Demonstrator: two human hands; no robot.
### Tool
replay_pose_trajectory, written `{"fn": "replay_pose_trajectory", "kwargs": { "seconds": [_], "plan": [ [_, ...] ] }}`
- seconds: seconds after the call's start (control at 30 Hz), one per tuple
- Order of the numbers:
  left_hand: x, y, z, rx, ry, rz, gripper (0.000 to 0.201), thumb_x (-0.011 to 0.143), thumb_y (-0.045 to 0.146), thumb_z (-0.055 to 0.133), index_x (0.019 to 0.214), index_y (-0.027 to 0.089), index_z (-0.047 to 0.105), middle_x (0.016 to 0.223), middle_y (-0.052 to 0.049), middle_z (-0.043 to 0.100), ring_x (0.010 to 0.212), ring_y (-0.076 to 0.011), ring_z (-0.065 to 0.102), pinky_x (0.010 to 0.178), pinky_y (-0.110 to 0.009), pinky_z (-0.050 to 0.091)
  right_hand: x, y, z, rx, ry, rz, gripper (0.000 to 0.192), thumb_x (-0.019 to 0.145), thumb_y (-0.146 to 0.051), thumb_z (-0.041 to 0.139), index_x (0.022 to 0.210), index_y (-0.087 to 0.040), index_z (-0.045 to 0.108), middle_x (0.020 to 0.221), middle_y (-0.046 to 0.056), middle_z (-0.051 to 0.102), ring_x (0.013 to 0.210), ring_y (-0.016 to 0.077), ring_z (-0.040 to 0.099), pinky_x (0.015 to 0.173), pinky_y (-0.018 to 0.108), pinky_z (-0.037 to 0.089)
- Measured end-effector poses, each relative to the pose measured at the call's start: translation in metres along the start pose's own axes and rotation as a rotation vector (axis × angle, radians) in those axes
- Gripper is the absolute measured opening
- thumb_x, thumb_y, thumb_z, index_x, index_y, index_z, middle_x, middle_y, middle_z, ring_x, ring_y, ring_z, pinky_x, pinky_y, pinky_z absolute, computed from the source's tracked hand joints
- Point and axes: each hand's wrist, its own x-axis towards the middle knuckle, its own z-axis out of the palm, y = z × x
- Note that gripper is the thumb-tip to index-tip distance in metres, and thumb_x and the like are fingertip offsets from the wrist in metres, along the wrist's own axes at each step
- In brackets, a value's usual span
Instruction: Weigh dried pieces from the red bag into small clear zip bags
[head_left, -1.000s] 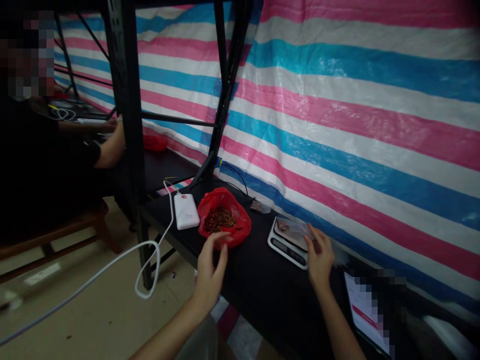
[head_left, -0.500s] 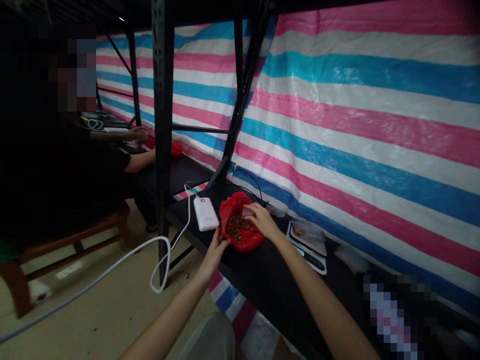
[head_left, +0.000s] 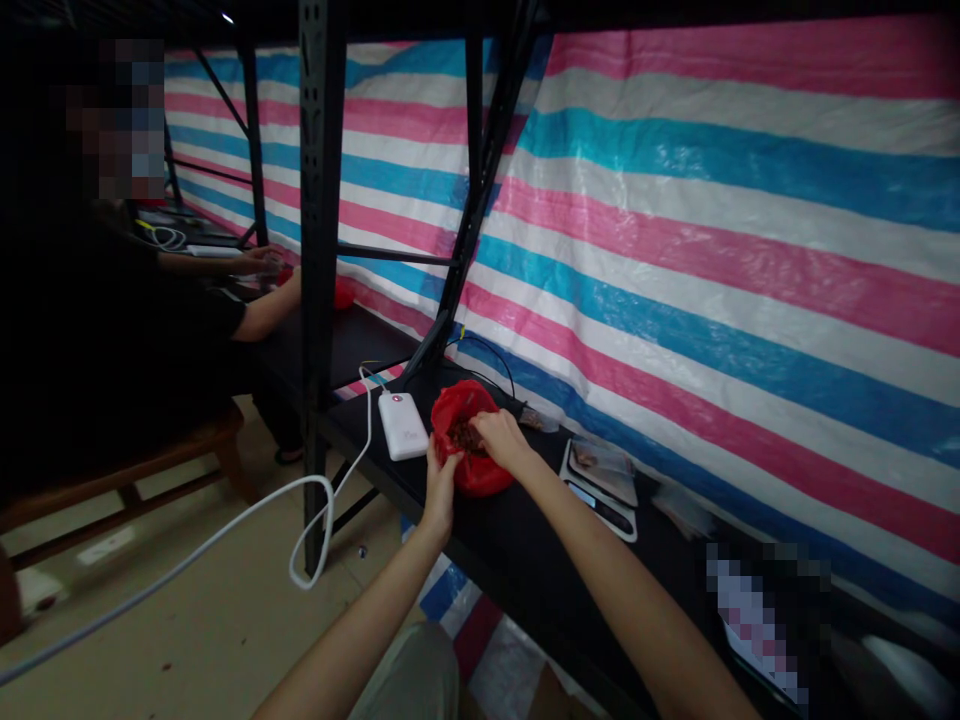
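Two hands at one bag: both of the person's bare hands meet at a red bag on a dark shelf.
Co-worker (head_left: 112, 330): seated at the far left, at 9 o'clock from the bag, forearms resting on the same shelf run.
Cable (head_left: 225, 530): white, looping over the floor and rising to the power bank.
Power bank (head_left: 403, 425): white, flat on the shelf, just beside the bag at its 9 o'clock.
Left hand (head_left: 439, 487): at the bag's 7 o'clock, fingers pinched narrow on the near rim of the plastic.
Red bag (head_left: 480, 470): open-mouthed, standing on the shelf (head_left: 525, 550), dark brown pieces showing inside.
Right hand (head_left: 501, 437): at the bag's 2 o'clock, fingers curled down into the mouth; whether they grip any pieces cannot be told.
Scale (head_left: 600, 485): white, at 3 o'clock from the bag, near but apart, a clear pouch lying on its platform.
Tarpaulin (head_left: 712, 250): pink, blue and white stripes behind everything.
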Motion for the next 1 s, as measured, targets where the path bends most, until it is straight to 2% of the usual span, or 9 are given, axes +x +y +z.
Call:
{"fn": "replay_pose_trajectory", "kwargs": {
  "seconds": [0.17,0.33,0.47,0.6,0.67,0.77,0.83,0.9,1.0],
  "plan": [
    [-0.002,0.002,0.001,-0.117,-0.047,0.022,0.064,0.075,0.019,0.049,0.134,0.026,0.028,0.142,-0.001,0.034,0.129,-0.0167,0.034,0.106,-0.029,0.030,-0.001,0.007,0.021,0.232,0.110,0.001,0.031,0.069,-0.012,0.064,0.099,-0.019,0.064,0.098,0.007,0.068,0.094,0.0218,0.062,0.082,0.032,0.045],
    [-0.003,0.003,0.002,-0.192,-0.099,0.009,0.067,0.073,0.018,0.050,0.136,0.025,0.027,0.142,-0.003,0.035,0.129,-0.0174,0.035,0.106,-0.031,0.030,0.002,0.012,0.045,0.713,0.126,0.108,0.036,0.065,-0.008,0.065,0.099,-0.021,0.065,0.089,0.002,0.070,0.080,0.0156,0.066,0.077,0.029,0.050],
    [0.000,-0.003,-0.001,-0.146,-0.101,0.021,0.071,0.073,0.021,0.053,0.138,0.026,0.024,0.142,-0.002,0.034,0.130,-0.0175,0.032,0.107,-0.032,0.029,0.004,0.012,0.058,1.096,0.157,0.143,0.035,0.060,-0.010,0.067,0.095,-0.017,0.066,0.085,0.005,0.070,0.074,0.0162,0.067,0.074,0.031,0.053],
    [-0.002,0.000,-0.002,0.006,-0.072,0.061,0.070,0.077,0.025,0.051,0.139,0.027,0.020,0.145,-0.001,0.029,0.132,-0.0187,0.029,0.107,-0.033,0.029,-0.002,0.015,0.064,1.378,0.260,0.197,0.039,0.053,-0.022,0.074,0.091,-0.016,0.066,0.089,0.007,0.070,0.079,0.0196,0.067,0.078,0.037,0.053],
    [-0.010,0.008,0.000,0.153,-0.025,0.179,0.071,0.078,0.027,0.051,0.141,0.026,0.017,0.148,-0.001,0.020,0.136,-0.0194,0.017,0.111,-0.034,0.019,-0.010,0.019,0.061,1.426,0.311,0.196,0.042,0.053,-0.027,0.075,0.092,-0.017,0.066,0.093,0.008,0.070,0.083,0.0208,0.066,0.080,0.039,0.052],
    [-0.029,0.018,0.004,0.437,0.046,0.499,0.077,0.079,0.026,0.054,0.142,0.024,0.010,0.151,-0.003,-0.001,0.138,-0.0219,-0.001,0.113,-0.039,0.003,-0.028,0.029,0.054,1.414,0.414,0.201,0.043,0.057,-0.030,0.074,0.097,-0.018,0.065,0.100,0.008,0.068,0.089,0.0211,0.065,0.083,0.040,0.050],
    [-0.042,0.020,0.007,0.589,0.016,0.726,0.079,0.078,0.021,0.054,0.142,0.025,0.008,0.150,-0.005,-0.007,0.137,-0.0253,-0.003,0.112,-0.044,0.004,-0.045,0.040,0.050,1.395,0.514,0.228,0.045,0.061,-0.032,0.072,0.103,-0.020,0.061,0.105,0.008,0.067,0.091,0.0209,0.064,0.083,0.039,0.050],
    [-0.053,0.017,0.011,0.684,-0.045,0.954,0.077,0.077,0.014,0.054,0.141,0.028,0.013,0.150,-0.005,-0.001,0.137,-0.0278,0.001,0.111,-0.048,0.007,-0.066,0.056,0.049,1.371,0.612,0.296,0.048,0.063,-0.034,0.071,0.106,-0.021,0.058,0.106,0.008,0.066,0.091,0.0211,0.064,0.080,0.038,0.051],
    [-0.063,0.015,0.025,0.791,-0.209,1.193,0.068,0.075,0.009,0.052,0.135,0.032,0.030,0.145,-0.005,0.022,0.137,-0.0283,0.008,0.110,-0.053,0.005,-0.103,0.084,0.053,1.311,0.769,0.454,0.047,0.063,-0.038,0.071,0.103,-0.021,0.056,0.104,0.009,0.066,0.090,0.0222,0.063,0.076,0.037,0.051]
  ]
}}
